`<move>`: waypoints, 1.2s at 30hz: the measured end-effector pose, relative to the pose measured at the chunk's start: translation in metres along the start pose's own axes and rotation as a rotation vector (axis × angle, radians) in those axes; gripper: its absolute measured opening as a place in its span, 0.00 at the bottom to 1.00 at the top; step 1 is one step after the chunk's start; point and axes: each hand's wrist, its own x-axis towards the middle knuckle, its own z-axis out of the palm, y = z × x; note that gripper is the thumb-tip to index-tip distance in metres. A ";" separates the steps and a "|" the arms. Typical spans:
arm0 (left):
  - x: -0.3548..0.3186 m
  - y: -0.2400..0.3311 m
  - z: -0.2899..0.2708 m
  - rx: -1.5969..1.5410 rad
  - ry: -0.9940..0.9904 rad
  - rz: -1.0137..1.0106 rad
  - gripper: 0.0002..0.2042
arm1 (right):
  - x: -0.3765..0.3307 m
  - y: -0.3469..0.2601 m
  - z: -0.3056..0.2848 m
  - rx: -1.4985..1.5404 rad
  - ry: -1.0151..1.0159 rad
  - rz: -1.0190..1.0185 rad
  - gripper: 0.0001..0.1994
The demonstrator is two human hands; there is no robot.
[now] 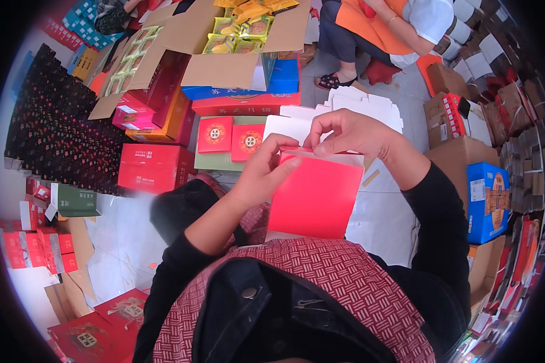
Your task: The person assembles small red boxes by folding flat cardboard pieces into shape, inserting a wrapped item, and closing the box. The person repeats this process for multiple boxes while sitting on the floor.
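Note:
A bright red paper box [313, 196] with a pale inner side stands tilted over my lap, its far end edged by flaps. My left hand [261, 172] grips its far left corner, thumb lying on the red face. At the same far edge, the curled thumb and fingers of my right hand [352, 134] pinch a flap close to the left fingertips. Beyond my hands lies a pile of white flat cartons [375, 109], partly hidden by the right hand. Two small red square boxes with round emblems [215, 134] rest on a green box [215, 161] to the left.
An open cardboard carton [209, 71] of yellow-wrapped pastries sits atop stacked boxes ahead. Another carton [133, 63] of packets stands left of it. A red box [154, 166] is at left, a blue box [488, 202] at right. A person in an orange apron [369, 27] sits opposite.

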 end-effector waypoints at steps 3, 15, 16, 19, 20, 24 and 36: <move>-0.002 0.000 -0.003 0.007 -0.015 0.021 0.17 | -0.001 -0.013 0.010 -0.084 0.023 -0.030 0.14; -0.007 0.006 0.000 0.045 -0.039 0.101 0.21 | -0.013 0.001 0.025 -0.331 0.232 -0.202 0.15; -0.006 0.005 0.000 0.047 -0.032 0.104 0.21 | -0.012 0.003 0.025 -0.337 0.236 -0.214 0.15; -0.004 -0.002 -0.002 0.113 -0.022 0.148 0.21 | -0.009 0.007 0.029 -0.472 0.288 -0.334 0.14; -0.004 -0.004 -0.002 0.144 -0.020 0.167 0.21 | -0.008 0.008 0.031 -0.535 0.311 -0.386 0.14; -0.007 -0.001 -0.002 0.132 -0.024 0.186 0.21 | -0.006 0.001 0.032 -0.517 0.298 -0.230 0.12; -0.011 0.001 0.001 0.080 -0.018 0.092 0.24 | 0.004 -0.007 0.030 -0.975 0.267 -0.384 0.08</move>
